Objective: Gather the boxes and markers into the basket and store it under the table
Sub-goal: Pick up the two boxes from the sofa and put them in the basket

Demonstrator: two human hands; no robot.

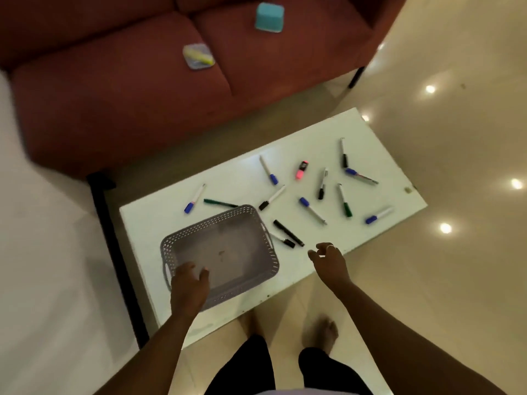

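Note:
A grey perforated basket (256, 223) sits on the left part of the white table (385, 155), with nothing in it. My left hand (189, 283) hovers over its near left corner, fingers apart. My right hand (329, 259) is open above the table's near edge, just right of two black markers (288, 233). Several markers lie scattered over the table, among them a pink highlighter (301, 170), a green marker (345, 202) and a blue-capped marker (378, 215). A teal box (269, 17) and a clear box (198, 56) holding something yellow rest on the sofa.
A dark red sofa (128, 104) stands behind the table. Glossy cream floor tiles (456, 280) surround it, with light reflections at right. My bare feet (326, 330) stand at the table's near edge. A black table leg (114, 252) runs along the left.

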